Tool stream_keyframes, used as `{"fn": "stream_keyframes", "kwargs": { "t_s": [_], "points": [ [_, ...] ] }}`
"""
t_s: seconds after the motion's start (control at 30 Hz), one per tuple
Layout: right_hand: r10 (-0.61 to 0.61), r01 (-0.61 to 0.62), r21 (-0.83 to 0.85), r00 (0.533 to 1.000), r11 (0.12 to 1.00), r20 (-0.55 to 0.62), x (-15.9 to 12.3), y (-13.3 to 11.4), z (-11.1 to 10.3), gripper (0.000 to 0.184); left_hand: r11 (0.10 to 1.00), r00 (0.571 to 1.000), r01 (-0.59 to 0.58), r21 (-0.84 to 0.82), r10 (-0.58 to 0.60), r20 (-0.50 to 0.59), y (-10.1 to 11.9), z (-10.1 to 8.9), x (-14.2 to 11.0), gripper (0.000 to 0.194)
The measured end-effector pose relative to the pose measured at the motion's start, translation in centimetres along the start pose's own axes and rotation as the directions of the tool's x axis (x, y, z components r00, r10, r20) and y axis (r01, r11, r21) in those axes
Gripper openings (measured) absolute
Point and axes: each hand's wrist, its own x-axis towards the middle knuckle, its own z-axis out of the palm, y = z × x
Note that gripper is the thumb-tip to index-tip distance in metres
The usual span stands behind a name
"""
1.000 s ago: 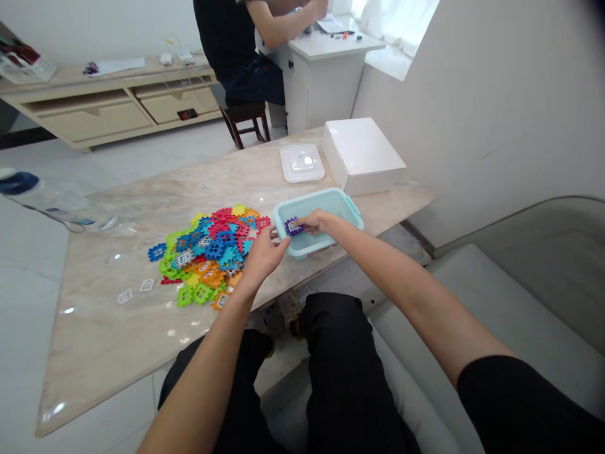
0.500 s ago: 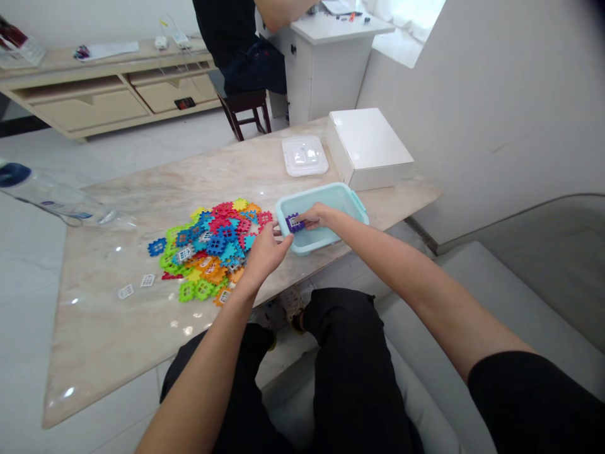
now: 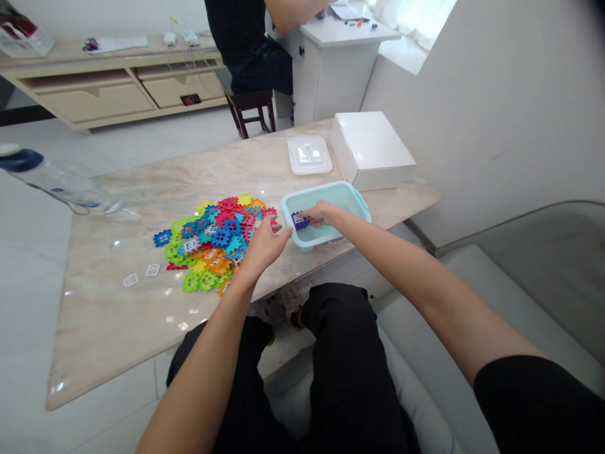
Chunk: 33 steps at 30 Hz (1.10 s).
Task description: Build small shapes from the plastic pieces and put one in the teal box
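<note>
A pale turquoise plastic bin (image 3: 326, 237) stands on the table's near side. My right hand (image 3: 323, 214) reaches down inside it, its fingers closed at a purple toothed building tile (image 3: 299, 220) by the bin's left wall. The fingertips are partly hidden. Just outside that wall, my left hand (image 3: 267, 243) holds nothing; its fingers and thumb are apart, with the thumb close to the rim. Left of that hand spreads a heap of toothed building tiles (image 3: 220, 238) in blue, red, green, orange and yellow, with small white window pieces (image 3: 191, 245) among them.
Two loose white window pieces (image 3: 152, 270) lie left of the heap. Behind the bin are a clear plastic lid (image 3: 309, 155) and a white box (image 3: 373, 148). A bottle (image 3: 61, 180) is at the left. A person in dark clothes (image 3: 250, 50) sits beyond the table.
My left hand has come slightly away from the bin's wall and its fingers have spread. My right hand stays at the purple tile inside the bin. The whole view has shifted a little.
</note>
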Motion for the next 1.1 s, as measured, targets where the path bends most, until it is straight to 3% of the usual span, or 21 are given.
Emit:
{"fn": "stream_keyframes", "kwargs": {
  "t_s": [0.1, 0.17, 0.23, 0.3, 0.4, 0.43, 0.53, 0.63, 0.73, 0.83, 1.1],
  "points": [
    [-0.094, 0.088, -0.063, 0.991, 0.994, -0.092, -3.6, -0.5, -1.8, 0.031, 0.995, 0.995, -0.013, 0.097, 0.023, -0.102, 1.1, -2.8, -3.4, 0.053],
    [-0.284, 0.264, -0.137, 0.947, 0.955, -0.153, -7.9, 0.0, -2.9, 0.025, 0.979, 0.978, -0.066, 0.191, 0.101, -0.182, 1.6, -5.2, -7.7, 0.044],
    [-0.532, 0.504, -0.169, 0.803, 0.847, -0.267, -13.5, 1.9, -3.0, 0.026, 0.937, 0.956, -0.075, 0.342, 0.165, -0.243, 1.5, -7.2, -13.3, 0.036],
    [-0.691, 0.675, -0.173, 0.658, 0.717, -0.3, -19.3, 5.4, -1.6, 0.032, 0.875, 0.932, -0.067, 0.48, 0.227, -0.282, 0.6, -8.5, -19.4, 0.03],
    [-0.827, 0.77, -0.316, 0.466, 0.554, -0.316, -26.4, 11.9, 3.1, 0.035, 0.811, 0.907, -0.004, 0.586, 0.25, -0.339, -1.8, -8.6, -27.5, 0.034],
    [-0.848, 0.766, -0.371, 0.438, 0.525, -0.297, -28.1, 13.7, 5.2, 0.039, 0.796, 0.905, 0.014, 0.605, 0.247, -0.346, -2.7, -8.3, -29.6, 0.038],
    [-0.895, 0.704, -0.559, 0.403, 0.437, -0.192, -31.5, 16.4, 10.9, 0.04, 0.792, 0.899, 0.049, 0.609, 0.231, -0.373, -4.5, -7.5, -34.4, 0.058],
    [-0.904, 0.663, -0.647, 0.416, 0.376, -0.1, -33.1, 15.4, 13.8, 0.034, 0.795, 0.884, 0.062, 0.604, 0.237, -0.402, -4.7, -7.5, -36.8, 0.067],
    [-0.901, 0.65, -0.666, 0.426, 0.365, -0.078, -33.8, 14.1, 14.3, 0.031, 0.801, 0.862, 0.053, 0.596, 0.265, -0.432, -3.8, -8.3, -37.9, 0.069],
    [-0.92, 0.674, -0.664, 0.388, 0.326, -0.057, -34.2, 14.2, 14.2, 0.033, 0.807, 0.845, 0.069, 0.586, 0.265, -0.464, -3.4, -9.0, -38.6, 0.068],
    [-0.936, 0.756, -0.581, 0.351, 0.301, -0.029, -35.0, 14.7, 15.7, 0.035, 0.837, 0.819, 0.157, 0.524, 0.186, -0.543, -5.1, -9.5, -38.5, 0.063]
  ]
}}
